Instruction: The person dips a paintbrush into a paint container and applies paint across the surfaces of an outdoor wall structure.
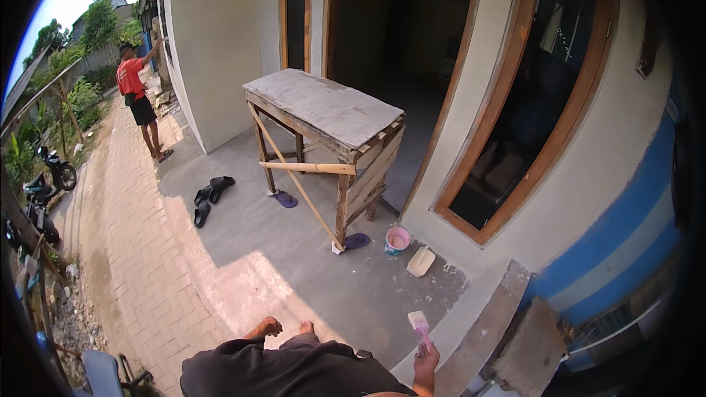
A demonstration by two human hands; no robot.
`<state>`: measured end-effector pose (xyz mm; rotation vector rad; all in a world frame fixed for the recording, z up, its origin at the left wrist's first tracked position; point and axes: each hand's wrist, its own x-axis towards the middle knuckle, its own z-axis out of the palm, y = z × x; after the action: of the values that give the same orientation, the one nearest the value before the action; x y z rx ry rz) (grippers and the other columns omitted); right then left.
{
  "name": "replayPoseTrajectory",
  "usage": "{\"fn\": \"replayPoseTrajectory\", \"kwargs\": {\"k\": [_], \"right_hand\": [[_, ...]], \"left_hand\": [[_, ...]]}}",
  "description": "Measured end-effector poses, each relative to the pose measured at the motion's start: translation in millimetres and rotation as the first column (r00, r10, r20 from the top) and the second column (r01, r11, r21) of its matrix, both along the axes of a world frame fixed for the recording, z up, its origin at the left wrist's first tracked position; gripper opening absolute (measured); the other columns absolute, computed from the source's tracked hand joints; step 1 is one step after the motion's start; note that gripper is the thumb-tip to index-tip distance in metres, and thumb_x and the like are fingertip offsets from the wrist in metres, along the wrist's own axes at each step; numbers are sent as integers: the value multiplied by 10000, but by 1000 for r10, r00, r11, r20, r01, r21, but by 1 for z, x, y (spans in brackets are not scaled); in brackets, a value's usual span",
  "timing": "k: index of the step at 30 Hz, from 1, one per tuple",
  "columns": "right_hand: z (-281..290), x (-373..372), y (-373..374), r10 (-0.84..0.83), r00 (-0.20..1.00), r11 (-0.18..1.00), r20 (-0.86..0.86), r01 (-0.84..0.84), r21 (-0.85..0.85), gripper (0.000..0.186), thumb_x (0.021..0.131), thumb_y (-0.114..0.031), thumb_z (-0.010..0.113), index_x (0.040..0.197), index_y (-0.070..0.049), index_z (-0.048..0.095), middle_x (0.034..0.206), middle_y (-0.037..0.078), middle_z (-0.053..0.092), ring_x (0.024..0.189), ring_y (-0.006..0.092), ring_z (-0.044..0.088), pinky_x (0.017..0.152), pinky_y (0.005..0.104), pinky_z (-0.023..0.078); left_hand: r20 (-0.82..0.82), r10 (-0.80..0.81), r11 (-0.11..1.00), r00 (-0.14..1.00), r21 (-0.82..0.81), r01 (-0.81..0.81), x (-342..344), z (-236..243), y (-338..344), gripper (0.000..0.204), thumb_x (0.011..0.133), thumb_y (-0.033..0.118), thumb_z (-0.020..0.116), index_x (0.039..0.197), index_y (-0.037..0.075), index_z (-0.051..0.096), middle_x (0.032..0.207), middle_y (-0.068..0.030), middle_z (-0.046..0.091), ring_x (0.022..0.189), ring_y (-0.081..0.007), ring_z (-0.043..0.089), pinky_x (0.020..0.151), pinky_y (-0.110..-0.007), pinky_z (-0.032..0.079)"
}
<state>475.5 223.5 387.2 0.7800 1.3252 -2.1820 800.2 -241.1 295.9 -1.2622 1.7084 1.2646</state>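
Observation:
My right hand [425,359] grips the pink handle of a paintbrush [418,320] at the lower right. Its pale, wide bristles point up and away from me, over the grey floor. Ahead of the brush lies a cream-coloured dustpan-like scoop [421,262]. Beside that scoop stands a small bucket [397,240] with pink on its inside. Neither touches my hand. My left hand does not show. Dark cloth [294,372] covers my legs along the lower edge, with bare feet beyond it.
A rough wooden trestle table [323,106] stands by the dark doorway. Purple sandals [285,199] lie at its legs, and black shoes [213,190] to its left. At right, a ledge [485,331] runs beside a window [526,103]. A person in red [132,77] stands far left.

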Motion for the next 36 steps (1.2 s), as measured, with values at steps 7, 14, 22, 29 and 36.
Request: {"fn": "replayPoseTrajectory", "kwargs": {"k": [7,14,22,29,36], "right_hand": [[-3,-4,-26,-17,999,997,30,19,-74,226,907,-356,593,1026,-165,582,858,-19,590,773,119,547,588,285,361],[22,6,-55,-35,999,999,6,35,-17,215,919,-356,581,1012,-162,589,827,-34,585,745,116,537,630,285,348],[24,-33,-107,-143,990,988,-1,142,-61,228,919,-330,584,1049,-144,570,954,-6,582,830,129,531,654,286,354],[45,-63,-166,-226,962,971,-150,211,-114,216,919,-320,586,1035,-140,569,887,0,590,789,145,548,646,286,373],[53,-54,-200,-369,923,922,-104,350,-164,185,921,-298,567,1020,-143,571,861,7,598,774,148,556,637,293,383]], "left_hand": [[-425,-199,963,883,-251,96,117,-29,24,167,863,236,609,918,136,731,942,-59,721,869,-197,689,746,-343,548],[-419,-2,996,908,-78,-33,74,-45,-3,130,845,220,652,892,127,729,923,-78,717,845,-213,685,725,-355,540],[-147,57,993,988,110,-41,-64,-36,-110,253,903,281,591,1057,114,701,978,-53,723,828,-212,707,663,-355,532],[-177,25,982,984,186,9,-121,-31,-220,308,945,341,537,1041,100,702,952,-51,719,801,-192,704,621,-304,506],[-245,4,967,969,248,59,-152,-33,-281,289,932,275,556,1066,56,689,973,-82,724,832,-224,715,564,-307,505]]}}
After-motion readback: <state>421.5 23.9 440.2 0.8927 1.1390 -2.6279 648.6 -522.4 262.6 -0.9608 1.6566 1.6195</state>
